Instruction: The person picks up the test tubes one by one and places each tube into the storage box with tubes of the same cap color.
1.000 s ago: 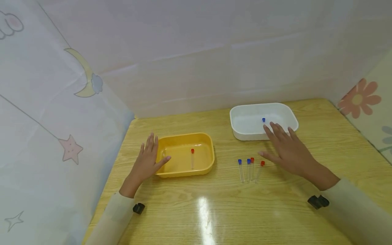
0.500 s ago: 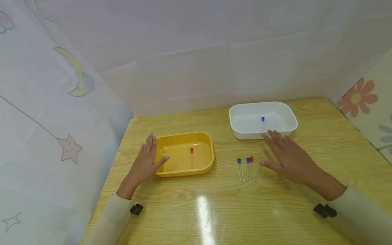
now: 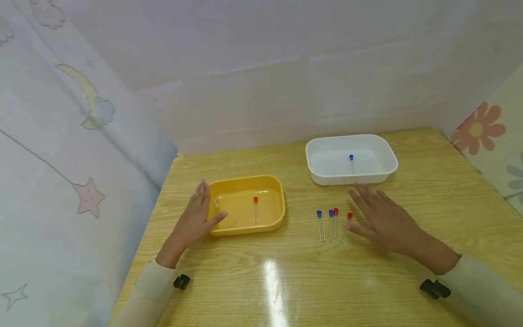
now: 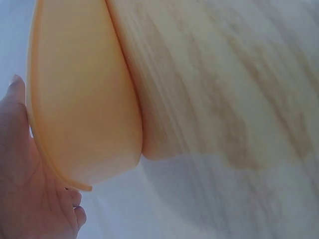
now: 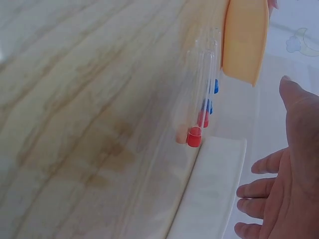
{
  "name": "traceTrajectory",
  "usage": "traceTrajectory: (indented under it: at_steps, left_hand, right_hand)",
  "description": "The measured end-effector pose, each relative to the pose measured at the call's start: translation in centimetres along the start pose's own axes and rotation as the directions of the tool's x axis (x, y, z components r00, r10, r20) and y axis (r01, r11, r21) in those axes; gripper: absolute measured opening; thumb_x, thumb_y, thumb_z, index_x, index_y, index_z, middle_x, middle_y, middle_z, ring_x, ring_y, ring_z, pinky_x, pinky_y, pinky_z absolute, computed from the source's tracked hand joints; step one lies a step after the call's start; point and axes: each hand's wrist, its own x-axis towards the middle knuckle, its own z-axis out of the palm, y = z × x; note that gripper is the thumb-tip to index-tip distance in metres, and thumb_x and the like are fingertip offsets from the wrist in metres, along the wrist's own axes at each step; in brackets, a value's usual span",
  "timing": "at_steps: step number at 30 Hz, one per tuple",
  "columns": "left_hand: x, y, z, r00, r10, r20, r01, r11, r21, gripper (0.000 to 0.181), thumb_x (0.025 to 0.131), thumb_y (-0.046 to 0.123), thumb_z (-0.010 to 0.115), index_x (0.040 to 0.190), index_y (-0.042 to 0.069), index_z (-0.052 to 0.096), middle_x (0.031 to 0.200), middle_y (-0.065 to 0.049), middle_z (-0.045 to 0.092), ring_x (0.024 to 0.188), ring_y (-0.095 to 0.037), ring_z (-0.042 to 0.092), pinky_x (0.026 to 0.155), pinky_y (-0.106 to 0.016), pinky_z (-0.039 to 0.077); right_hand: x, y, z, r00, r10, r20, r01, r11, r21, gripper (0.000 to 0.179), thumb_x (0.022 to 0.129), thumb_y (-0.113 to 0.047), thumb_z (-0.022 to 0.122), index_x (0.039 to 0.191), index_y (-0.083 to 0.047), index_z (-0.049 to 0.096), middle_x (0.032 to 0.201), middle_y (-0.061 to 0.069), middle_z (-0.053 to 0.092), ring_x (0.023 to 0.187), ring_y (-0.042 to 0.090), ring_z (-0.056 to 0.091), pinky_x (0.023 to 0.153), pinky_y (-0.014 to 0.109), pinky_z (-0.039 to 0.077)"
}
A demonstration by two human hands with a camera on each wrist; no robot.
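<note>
fingers (image 3: 199,195) straight, thumbs apart; left hand (image 3: 192,222) by yellow tray (image 3: 234,212); right hand (image 3: 386,222) near capped tubes (image 3: 331,220)

A screened-off corner of a room, whether home or classroom unclear: creased pale sheets (image 3: 245,68) printed with a childlike moon (image 3: 87,86), star (image 3: 89,198) and flower (image 3: 476,129) enclose a wood-grain desk (image 3: 335,281).
</note>
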Motion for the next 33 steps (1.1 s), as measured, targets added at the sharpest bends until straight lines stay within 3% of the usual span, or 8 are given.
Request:
traceTrajectory:
  at_steps: [6, 12, 19, 26, 33]
  left_hand:
    - [0.0, 0.0, 0.4, 1.0, -0.014, 0.014, 0.014, 1.0, -0.003, 0.099, 0.103, 0.061, 0.045, 0.159, -0.002, -0.007, 0.166, -0.012, -0.022, 0.155, -0.033, -0.008, 0.123, -0.056, 0.009]
    - [-0.1, 0.1, 0.4, 1.0, -0.011, 0.008, 0.011, 1.0, -0.003, 0.098, 0.104, 0.06, 0.044, 0.159, -0.005, -0.005, 0.167, -0.017, -0.017, 0.155, -0.035, -0.006, 0.123, -0.056, 0.009]
    - [0.1, 0.0, 0.6, 1.0, -0.02, 0.011, 0.02, 1.0, 0.007, 0.098, 0.104, 0.061, 0.043, 0.159, -0.005, -0.005, 0.167, -0.016, -0.017, 0.155, -0.037, -0.004, 0.123, -0.055, 0.008]
    - [0.1, 0.1, 0.5, 0.999, -0.035, 0.031, 0.035, 0.999, 0.011, 0.097, 0.104, 0.062, 0.041, 0.159, -0.003, -0.005, 0.167, -0.013, -0.019, 0.155, -0.029, -0.011, 0.124, -0.053, 0.006]
    - [0.2, 0.1, 0.4, 0.998, -0.034, 0.046, 0.033, 0.999, 0.011, 0.097, 0.104, 0.062, 0.04, 0.159, -0.004, -0.005, 0.167, -0.014, -0.018, 0.155, -0.029, -0.012, 0.124, -0.053, 0.006]
  right_hand:
    - [-0.1, -0.3, 0.4, 1.0, 0.016, 0.025, -0.017, 1.0, 0.021, 0.094, 0.096, -0.06, 0.061, 0.157, 0.004, 0.029, 0.16, 0.029, 0.029, 0.146, 0.048, 0.03, 0.117, 0.062, 0.024]
    - [-0.3, -0.6, 0.8, 0.997, 0.04, 0.072, -0.042, 0.999, 0.025, 0.098, 0.093, -0.066, 0.06, 0.15, 0.01, 0.037, 0.157, 0.032, 0.032, 0.144, 0.05, 0.031, 0.115, 0.062, 0.028]
    - [-0.7, -1.0, 1.4, 0.999, 0.027, 0.046, -0.028, 0.999, 0.017, 0.099, 0.088, -0.07, 0.063, 0.141, 0.011, 0.044, 0.15, 0.035, 0.04, 0.14, 0.051, 0.038, 0.112, 0.062, 0.034]
    - [-0.8, -1.0, 1.9, 0.998, 0.021, 0.06, -0.019, 0.999, -0.033, 0.111, 0.085, -0.076, 0.062, 0.142, 0.016, 0.04, 0.148, 0.04, 0.039, 0.138, 0.053, 0.039, 0.111, 0.062, 0.035]
    - [-0.9, -1.1, 2.3, 0.993, 0.049, 0.11, -0.046, 0.998, -0.033, 0.12, 0.084, -0.079, 0.059, 0.146, 0.02, 0.033, 0.151, 0.04, 0.035, 0.14, 0.053, 0.036, 0.112, 0.062, 0.033]
